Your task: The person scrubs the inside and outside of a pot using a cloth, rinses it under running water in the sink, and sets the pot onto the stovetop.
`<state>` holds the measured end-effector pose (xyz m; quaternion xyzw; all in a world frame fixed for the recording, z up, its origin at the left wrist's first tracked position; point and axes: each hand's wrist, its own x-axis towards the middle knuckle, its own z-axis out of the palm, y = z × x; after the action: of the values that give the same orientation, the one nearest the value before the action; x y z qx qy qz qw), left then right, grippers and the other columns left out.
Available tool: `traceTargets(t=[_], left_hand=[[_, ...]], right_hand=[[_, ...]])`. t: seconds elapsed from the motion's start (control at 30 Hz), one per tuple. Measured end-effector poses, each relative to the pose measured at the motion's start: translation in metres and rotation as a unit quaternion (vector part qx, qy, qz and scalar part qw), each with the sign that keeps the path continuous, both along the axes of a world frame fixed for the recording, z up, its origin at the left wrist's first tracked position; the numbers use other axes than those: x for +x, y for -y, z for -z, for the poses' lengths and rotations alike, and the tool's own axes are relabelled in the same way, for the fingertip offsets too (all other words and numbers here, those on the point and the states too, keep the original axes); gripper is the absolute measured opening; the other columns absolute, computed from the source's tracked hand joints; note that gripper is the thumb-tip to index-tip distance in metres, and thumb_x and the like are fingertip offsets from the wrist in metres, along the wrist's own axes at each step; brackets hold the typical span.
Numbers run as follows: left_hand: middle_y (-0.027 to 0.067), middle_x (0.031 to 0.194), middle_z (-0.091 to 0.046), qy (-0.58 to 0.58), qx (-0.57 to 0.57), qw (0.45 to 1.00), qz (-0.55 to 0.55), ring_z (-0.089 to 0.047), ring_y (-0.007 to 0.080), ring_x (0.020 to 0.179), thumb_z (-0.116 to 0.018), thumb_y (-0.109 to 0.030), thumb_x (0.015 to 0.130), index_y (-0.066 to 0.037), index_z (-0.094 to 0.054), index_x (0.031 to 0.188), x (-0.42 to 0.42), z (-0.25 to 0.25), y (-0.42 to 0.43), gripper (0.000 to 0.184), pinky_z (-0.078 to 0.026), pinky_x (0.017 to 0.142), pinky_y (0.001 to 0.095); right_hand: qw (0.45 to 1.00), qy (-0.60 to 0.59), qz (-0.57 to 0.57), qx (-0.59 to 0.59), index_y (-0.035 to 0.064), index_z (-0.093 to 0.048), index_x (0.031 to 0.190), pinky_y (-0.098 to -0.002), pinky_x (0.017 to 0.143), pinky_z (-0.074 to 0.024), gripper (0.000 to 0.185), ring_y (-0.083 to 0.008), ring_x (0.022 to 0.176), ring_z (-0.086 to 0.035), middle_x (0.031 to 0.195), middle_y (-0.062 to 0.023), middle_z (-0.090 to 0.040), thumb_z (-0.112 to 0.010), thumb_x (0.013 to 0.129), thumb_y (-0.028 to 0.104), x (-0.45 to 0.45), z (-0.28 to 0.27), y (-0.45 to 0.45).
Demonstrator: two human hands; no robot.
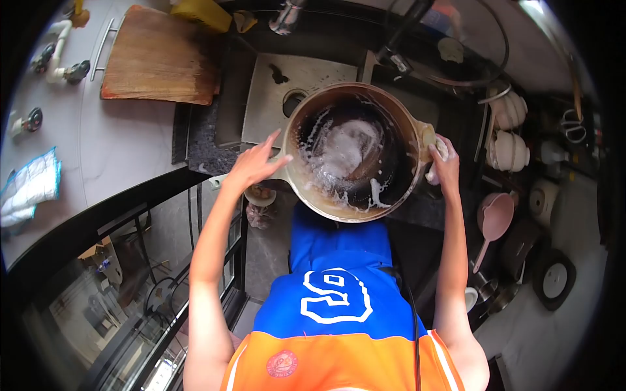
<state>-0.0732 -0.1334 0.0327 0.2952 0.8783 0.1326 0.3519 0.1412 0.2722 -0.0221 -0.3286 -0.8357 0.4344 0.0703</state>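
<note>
A large, deep cooking pot (298,195) with a dark inside is held over the sink, tilted so that its mouth faces me. White suds (352,146) cover its bottom and streak the wall. My left hand (257,163) is at the pot's left handle, with index finger and thumb spread apart by the rim; whether it bears any weight I cannot tell. On the other side my right hand (448,163) is closed around a pale, sponge-like wad (441,148), pressed against the right handle (426,135). The fingers partly hide the wad.
Behind the pot lies a steel sink (261,98) with a drain hole (293,101). A wooden cutting board (156,58) is at the upper left. Stacked bowls (508,150), a pink ladle-shaped scoop (495,215) and scissors (574,127) are on the right. A faucet (287,18) stands at the back.
</note>
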Motion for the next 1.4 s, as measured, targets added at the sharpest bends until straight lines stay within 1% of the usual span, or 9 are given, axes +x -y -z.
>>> traceTargets(t=[0.17,0.3,0.43,0.77,0.93,1.1,1.17,1.27,1.4], left_hand=[[0.0298,0.090,-0.063,-0.068,0.124,0.984,-0.110,-0.059,0.0489,0.088,-0.055,-0.027,0.090,-0.001,-0.042,0.123,-0.010,0.043,-0.035,0.044,-0.047,0.077,0.0546],[0.0302,0.078,-0.061,-0.100,0.130,0.974,-0.157,-0.059,0.0498,0.078,-0.052,-0.015,0.091,0.002,-0.046,0.104,-0.006,0.080,-0.038,0.022,-0.047,0.068,0.0560],[0.0285,0.072,-0.061,-0.095,0.136,0.975,-0.146,-0.059,0.0492,0.073,-0.053,-0.018,0.091,0.001,-0.049,0.107,-0.008,0.068,-0.042,0.025,-0.047,0.064,0.0561],[0.0308,0.071,-0.059,0.015,0.191,0.961,-0.198,-0.058,0.0503,0.074,-0.056,-0.021,0.090,-0.003,-0.053,0.110,-0.022,0.071,-0.033,0.027,-0.046,0.063,0.0560],[0.0290,0.067,-0.058,0.037,0.197,0.961,-0.193,-0.057,0.0504,0.071,-0.059,-0.014,0.086,-0.002,-0.048,0.102,-0.024,0.071,-0.032,0.022,-0.045,0.060,0.0575],[0.0277,0.068,-0.059,0.079,0.186,0.961,-0.189,-0.058,0.0496,0.071,-0.054,-0.010,0.087,0.000,-0.046,0.097,-0.031,0.073,-0.030,0.016,-0.045,0.062,0.0577],[0.0275,0.069,-0.060,0.096,0.183,0.961,-0.183,-0.058,0.0494,0.071,-0.054,-0.009,0.087,0.000,-0.046,0.097,-0.036,0.072,-0.029,0.016,-0.046,0.063,0.0572],[0.0271,0.069,-0.060,0.118,0.179,0.962,-0.169,-0.059,0.0488,0.071,-0.054,-0.008,0.086,0.001,-0.046,0.098,-0.035,0.075,-0.028,0.016,-0.046,0.063,0.0566],[0.0256,0.068,-0.061,0.105,0.176,0.967,-0.154,-0.061,0.0452,0.069,-0.054,-0.006,0.083,0.001,-0.052,0.098,-0.028,0.076,-0.027,0.017,-0.049,0.063,0.0531]], right_hand=[[0.974,-0.114,0.079,0.179,0.0047,-0.061,0.116,-0.0367,0.085,-0.0476,0.030,-0.0311,0.095,-0.061,0.104,-0.0171,-0.061,-0.061,0.087,0.012,-0.029,-0.050,0.025],[0.956,-0.164,0.133,-0.203,0.0033,-0.058,0.116,-0.0295,0.076,-0.0484,0.027,-0.0150,0.085,-0.061,0.099,-0.0077,-0.063,-0.060,0.090,0.013,-0.088,-0.076,0.065],[0.987,-0.112,-0.061,-0.093,0.0028,-0.051,0.119,-0.0284,0.069,-0.0479,0.034,-0.0133,0.079,-0.058,0.097,-0.0078,-0.062,-0.060,0.089,0.017,-0.152,-0.081,0.105],[0.867,0.072,-0.055,-0.489,0.0013,-0.056,0.105,-0.0330,0.060,-0.0486,0.022,-0.0184,0.073,-0.058,0.089,-0.0094,-0.059,-0.058,0.086,0.011,-0.379,0.121,0.157],[0.938,0.244,-0.110,-0.219,-0.0040,-0.055,0.120,-0.0360,0.059,-0.0518,0.041,-0.0246,0.081,-0.064,0.103,-0.0175,-0.063,-0.062,0.082,0.007,-0.425,0.192,0.195],[0.911,0.243,-0.173,-0.285,-0.0057,-0.056,0.121,-0.0414,0.068,-0.0553,0.039,-0.0332,0.096,-0.065,0.112,-0.0227,-0.062,-0.058,0.084,0.008,-0.441,0.255,0.190],[0.880,0.320,-0.340,0.084,-0.0006,-0.053,0.121,-0.0414,0.076,-0.0557,0.040,-0.0355,0.098,-0.063,0.118,-0.0242,-0.058,-0.056,0.083,0.009,-0.447,0.276,0.189],[0.783,0.342,-0.469,0.225,-0.0021,-0.051,0.121,-0.0432,0.085,-0.0528,0.039,-0.0388,0.105,-0.059,0.115,-0.0269,-0.058,-0.056,0.084,0.009,-0.463,0.230,0.211],[0.881,0.223,-0.354,0.221,0.0020,-0.049,0.124,-0.0422,0.089,-0.0505,0.037,-0.0339,0.105,-0.061,0.116,-0.0246,-0.058,-0.055,0.088,0.009,-0.457,0.231,0.270]])
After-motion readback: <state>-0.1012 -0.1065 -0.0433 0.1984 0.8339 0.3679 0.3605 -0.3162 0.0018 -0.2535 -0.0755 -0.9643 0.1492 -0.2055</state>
